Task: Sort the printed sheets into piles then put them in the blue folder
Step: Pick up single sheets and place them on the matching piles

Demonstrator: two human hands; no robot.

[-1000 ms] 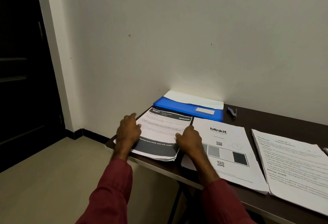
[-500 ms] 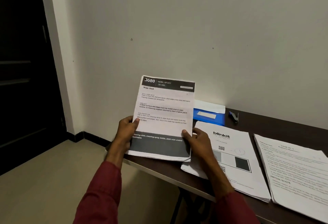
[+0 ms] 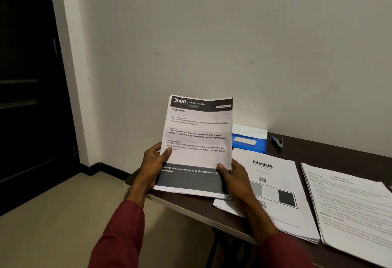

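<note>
A stack of printed sheets (image 3: 198, 138) headed "3080 Desk / Study" stands upright above the table's left end. My left hand (image 3: 153, 164) grips its left edge, thumb on the front. My right hand (image 3: 234, 179) grips the lower right edge, thumb on the front. Behind the stack lies the blue folder (image 3: 250, 141) against the wall, mostly hidden by the sheets. A pile of "blinkit" sheets (image 3: 273, 185) lies flat on the table to the right. A third pile of text sheets (image 3: 350, 206) lies further right.
The dark brown table (image 3: 331, 153) runs along a plain wall; its left corner is below my left hand. A small blue stapler (image 3: 277, 142) sits near the wall, right of the folder. A dark door (image 3: 27, 89) stands at the left, with tiled floor (image 3: 53, 225) below.
A second ago the "3080" stack lay flat on the table under both hands. Both hands have since lifted it and stood it upright, where it now covers most of the blue folder.
</note>
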